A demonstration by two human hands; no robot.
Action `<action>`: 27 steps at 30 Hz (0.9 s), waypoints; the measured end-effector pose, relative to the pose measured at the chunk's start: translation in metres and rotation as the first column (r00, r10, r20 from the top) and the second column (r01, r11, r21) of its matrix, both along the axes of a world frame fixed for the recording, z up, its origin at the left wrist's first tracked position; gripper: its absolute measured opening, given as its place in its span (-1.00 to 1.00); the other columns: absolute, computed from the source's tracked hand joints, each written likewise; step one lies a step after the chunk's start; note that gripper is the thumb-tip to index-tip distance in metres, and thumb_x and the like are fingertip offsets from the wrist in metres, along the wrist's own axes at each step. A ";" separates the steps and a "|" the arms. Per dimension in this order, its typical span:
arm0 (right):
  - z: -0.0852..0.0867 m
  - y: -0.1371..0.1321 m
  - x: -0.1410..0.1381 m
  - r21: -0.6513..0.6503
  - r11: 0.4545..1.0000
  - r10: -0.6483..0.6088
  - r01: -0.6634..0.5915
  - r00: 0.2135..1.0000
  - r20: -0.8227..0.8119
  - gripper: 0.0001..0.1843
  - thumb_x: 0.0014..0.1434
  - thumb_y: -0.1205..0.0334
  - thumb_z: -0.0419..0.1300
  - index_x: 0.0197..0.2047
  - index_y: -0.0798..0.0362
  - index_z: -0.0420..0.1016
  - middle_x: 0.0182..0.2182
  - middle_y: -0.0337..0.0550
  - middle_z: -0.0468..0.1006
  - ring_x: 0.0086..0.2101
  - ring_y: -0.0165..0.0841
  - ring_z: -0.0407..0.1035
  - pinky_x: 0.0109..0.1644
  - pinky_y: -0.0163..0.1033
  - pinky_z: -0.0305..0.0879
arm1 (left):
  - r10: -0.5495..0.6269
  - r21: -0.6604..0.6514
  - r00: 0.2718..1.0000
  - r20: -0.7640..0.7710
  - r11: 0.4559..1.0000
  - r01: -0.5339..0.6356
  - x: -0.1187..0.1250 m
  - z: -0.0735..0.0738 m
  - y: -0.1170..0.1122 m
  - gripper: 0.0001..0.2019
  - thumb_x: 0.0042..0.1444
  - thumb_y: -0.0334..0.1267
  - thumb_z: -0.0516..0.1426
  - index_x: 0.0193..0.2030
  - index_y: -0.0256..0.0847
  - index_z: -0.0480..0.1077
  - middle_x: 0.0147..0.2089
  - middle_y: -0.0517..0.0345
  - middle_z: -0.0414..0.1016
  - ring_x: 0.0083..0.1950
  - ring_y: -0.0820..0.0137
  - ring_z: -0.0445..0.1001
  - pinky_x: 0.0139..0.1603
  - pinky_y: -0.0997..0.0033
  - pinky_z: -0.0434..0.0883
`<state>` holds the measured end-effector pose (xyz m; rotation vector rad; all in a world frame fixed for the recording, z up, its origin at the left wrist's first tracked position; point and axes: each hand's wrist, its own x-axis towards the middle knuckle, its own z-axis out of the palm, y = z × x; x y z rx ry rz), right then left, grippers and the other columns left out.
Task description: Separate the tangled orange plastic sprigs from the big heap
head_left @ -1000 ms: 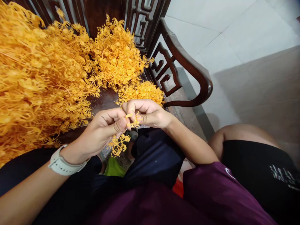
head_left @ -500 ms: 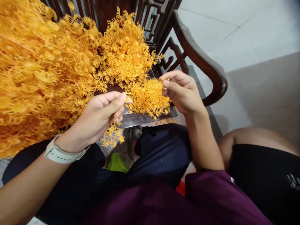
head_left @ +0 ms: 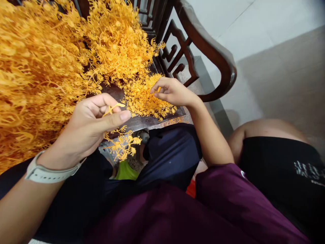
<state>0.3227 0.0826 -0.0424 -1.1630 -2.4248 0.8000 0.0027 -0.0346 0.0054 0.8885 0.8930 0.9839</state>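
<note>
My left hand (head_left: 93, 125), with a pale watch strap at the wrist, holds a yellow plastic flower sprig (head_left: 123, 145). The sprig's stem runs through the curled fingers, and its branched end hangs below them. The thumb stands a little off the index finger, and a bare stem tip shows between them. My right hand (head_left: 172, 90) hovers at the right side of a small heap of loose yellow flower pieces (head_left: 142, 98). Its fingers are loosely bent and apart, with yellow showing between them; I see nothing clearly held.
Large bunches of yellow plastic sprigs (head_left: 40, 78) cover the left of a dark wooden bench (head_left: 144, 122). The bench's curved armrest (head_left: 213, 44) rises at the right. Another person's leg in black shorts (head_left: 276, 169) is close on my right. Something bright green (head_left: 126, 171) lies below, between my legs.
My right hand has moved left and over the small heap, its pinch loosened. My left thumb has lifted from the index finger, and the sprig has shifted in that hand. The view has shifted too.
</note>
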 end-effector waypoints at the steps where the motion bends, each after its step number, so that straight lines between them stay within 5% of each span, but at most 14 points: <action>1: -0.002 0.003 0.003 -0.009 1.000 -0.009 0.009 1.000 0.018 -0.74 0.29 0.36 0.28 -0.01 0.14 0.73 -0.10 -0.02 0.64 -0.23 -0.34 0.41 -0.08 -0.17 0.33 | 0.001 0.003 1.000 -0.007 1.000 -0.001 0.001 0.000 0.000 -0.68 -0.05 -0.27 0.62 -0.41 -0.16 0.56 -0.48 0.27 0.38 -0.45 0.55 0.29 -0.46 0.52 0.25; 4: -0.004 0.006 0.008 -0.003 0.999 -0.054 0.054 0.997 0.047 -0.74 0.32 0.26 0.30 0.01 0.15 0.71 -0.07 0.02 0.67 -0.18 -0.29 0.45 -0.02 -0.13 0.33 | 0.014 -0.003 0.999 -0.038 1.000 -0.015 0.003 -0.002 0.000 -0.66 -0.06 -0.20 0.64 -0.38 -0.16 0.58 -0.49 0.29 0.34 -0.47 0.56 0.27 -0.49 0.53 0.24; 9: 0.009 -0.007 -0.003 0.023 0.996 -0.085 0.088 0.990 -0.115 -0.72 0.44 0.06 0.31 -0.03 0.12 0.69 -0.11 -0.03 0.68 -0.16 -0.30 0.47 -0.06 -0.18 0.31 | 0.039 -0.072 0.998 -0.040 0.997 -0.041 0.006 -0.008 0.005 -0.67 0.25 -0.12 0.49 -0.36 -0.17 0.47 -0.53 0.32 0.19 -0.51 0.53 0.11 -0.50 0.50 0.22; 15: 0.035 -0.054 -0.063 -0.205 0.948 0.183 -0.244 0.943 -0.277 -0.55 0.49 -0.16 0.33 0.03 0.11 0.68 -0.14 -0.08 0.70 -0.21 -0.33 0.49 -0.08 -0.21 0.36 | 0.086 -0.116 0.978 0.189 0.991 -0.064 0.010 -0.008 0.014 -0.60 0.35 -0.01 0.42 -0.30 -0.12 0.34 -0.48 0.38 0.02 -0.50 0.51 0.00 -0.47 0.56 0.25; 20: 0.032 -0.078 -0.102 -0.185 0.903 0.335 -0.389 0.904 -0.267 -0.48 0.40 -0.17 0.42 0.11 0.13 0.60 -0.02 0.02 0.65 -0.08 -0.23 0.50 0.07 -0.14 0.39 | 0.198 -0.109 0.932 0.304 0.979 -0.172 0.007 -0.004 0.019 -0.88 0.38 -0.19 0.41 -0.02 0.05 0.58 -0.26 0.32 0.44 -0.33 0.55 0.39 -0.20 0.59 0.49; 23: 0.022 -0.074 -0.103 -0.159 0.915 0.337 -0.371 0.919 -0.205 -0.73 0.51 0.03 0.32 0.01 0.10 0.58 -0.03 0.02 0.63 -0.03 -0.19 0.50 0.17 -0.08 0.36 | 0.240 -0.029 0.932 0.272 0.970 -0.241 -0.001 -0.001 0.023 -0.76 0.38 -0.26 0.39 0.07 0.24 0.63 -0.10 0.35 0.62 -0.16 0.52 0.54 -0.06 0.54 0.54; 27: 0.017 -0.063 -0.091 -0.246 0.913 0.255 -0.327 0.925 -0.282 -0.80 0.55 0.14 0.24 -0.12 0.08 0.53 -0.21 -0.13 0.59 -0.20 -0.32 0.44 0.00 -0.16 0.35 | 0.276 0.070 0.928 0.250 0.951 -0.302 -0.014 0.002 0.028 -0.76 0.39 -0.22 0.39 0.08 0.30 0.64 0.08 0.37 0.69 0.13 0.44 0.62 0.12 0.45 0.58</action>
